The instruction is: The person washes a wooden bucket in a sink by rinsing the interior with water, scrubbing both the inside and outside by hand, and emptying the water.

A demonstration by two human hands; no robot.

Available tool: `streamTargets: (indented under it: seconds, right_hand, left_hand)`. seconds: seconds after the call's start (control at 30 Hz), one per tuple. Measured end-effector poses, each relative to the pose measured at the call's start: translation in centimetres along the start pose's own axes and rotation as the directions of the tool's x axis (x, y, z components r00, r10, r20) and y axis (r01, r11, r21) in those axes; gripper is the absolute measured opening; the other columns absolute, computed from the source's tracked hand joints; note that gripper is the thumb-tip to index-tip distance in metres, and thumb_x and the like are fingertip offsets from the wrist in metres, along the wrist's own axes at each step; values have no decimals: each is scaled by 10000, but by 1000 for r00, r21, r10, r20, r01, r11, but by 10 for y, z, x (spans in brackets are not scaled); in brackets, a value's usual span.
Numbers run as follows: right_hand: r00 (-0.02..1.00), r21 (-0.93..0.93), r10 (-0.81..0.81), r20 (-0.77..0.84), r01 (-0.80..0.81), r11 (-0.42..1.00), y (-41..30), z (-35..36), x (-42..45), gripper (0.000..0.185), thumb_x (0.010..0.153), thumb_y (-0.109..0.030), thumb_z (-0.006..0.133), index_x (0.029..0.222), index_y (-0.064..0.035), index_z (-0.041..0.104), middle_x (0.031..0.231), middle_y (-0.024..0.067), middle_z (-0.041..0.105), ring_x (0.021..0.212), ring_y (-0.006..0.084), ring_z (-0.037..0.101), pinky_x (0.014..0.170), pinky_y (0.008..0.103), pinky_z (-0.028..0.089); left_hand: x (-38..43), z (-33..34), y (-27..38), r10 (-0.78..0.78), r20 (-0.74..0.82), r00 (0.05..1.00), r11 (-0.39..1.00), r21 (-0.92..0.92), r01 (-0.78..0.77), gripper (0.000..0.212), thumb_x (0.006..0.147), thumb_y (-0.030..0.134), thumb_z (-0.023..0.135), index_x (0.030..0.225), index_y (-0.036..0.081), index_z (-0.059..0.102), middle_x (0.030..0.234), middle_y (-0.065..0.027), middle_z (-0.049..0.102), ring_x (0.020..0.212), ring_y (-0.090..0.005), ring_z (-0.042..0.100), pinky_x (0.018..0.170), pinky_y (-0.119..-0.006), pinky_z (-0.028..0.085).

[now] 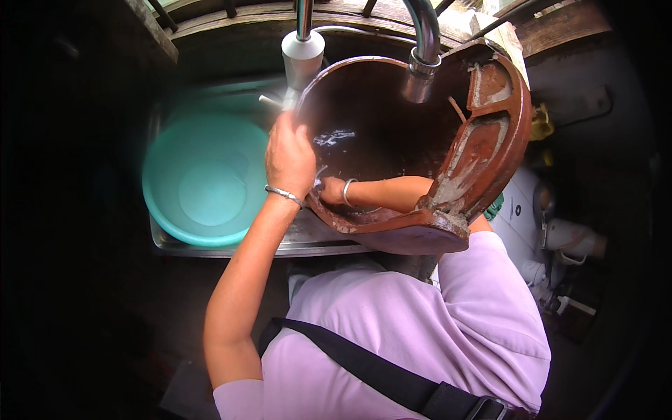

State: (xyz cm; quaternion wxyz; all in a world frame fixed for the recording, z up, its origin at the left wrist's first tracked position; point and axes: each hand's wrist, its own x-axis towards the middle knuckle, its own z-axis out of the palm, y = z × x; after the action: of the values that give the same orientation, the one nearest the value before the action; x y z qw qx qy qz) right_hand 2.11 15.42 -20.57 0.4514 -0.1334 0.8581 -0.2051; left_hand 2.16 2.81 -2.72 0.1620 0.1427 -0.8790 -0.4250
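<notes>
A large brown-glazed ceramic vessel (493,131) rests on the stainless steel sink (310,231), its wide opening facing up towards me. My left hand (290,155) grips its left rim, fingers pointing away from me. Inside the opening, my right hand (332,190) is bent down against the near left wall. Something small, pale and shiny (318,181) shows at its fingertips, too blurred to name. The right forearm passes under the vessel's raised right side and is partly hidden by it. Wet glints show on the dark inner wall.
A turquoise plastic basin (157,194) stands in the sink on the left. Over the vessel hangs a metal faucet spout (420,79); beside it rises a white-collared tap (303,55). A wooden window frame with bars (236,26) borders the far side. White pipe fittings (569,236) lie low at right.
</notes>
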Motion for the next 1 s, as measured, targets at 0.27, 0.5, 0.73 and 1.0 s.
streamTargets:
  seconds: [0.27,0.5,0.73,1.0]
  right_hand:
    - [894,560,27,-447,256,788,-20,-49,37,500,716,-14,425,1213,41,419,1131,278,516,1078,376,497,921,372,396]
    - [898,599,-261,-353,432,674,-71,-73,-4,368,769,-58,446,1114,68,427,1027,281,546,978,357,540,838,404,434]
    - [981,-621,-122,154,192,760,5,-76,-27,425,737,-151,538,1142,-20,530,1152,224,530,1045,332,544,862,386,453]
    - [707,-423,-373,601,677,602,-36,-52,-14,274,706,-163,521,880,19,629,940,218,620,909,336,591,789,412,455]
  left_hand:
    - [1,0,9,-15,52,999,1000,-24,16,268,855,102,466,1106,6,464,1008,-206,567,939,-374,532,799,-428,420]
    - [3,1,9,-38,71,997,999,-22,40,254,854,93,462,1093,6,470,993,-202,571,925,-368,537,785,-421,424]
    - [0,-4,10,-42,69,997,999,-3,42,249,859,102,458,1086,3,471,983,-198,573,916,-365,537,781,-420,423]
    - [-1,-4,10,-89,67,994,988,-117,96,258,906,195,417,1061,7,501,958,-190,588,887,-350,557,769,-395,428]
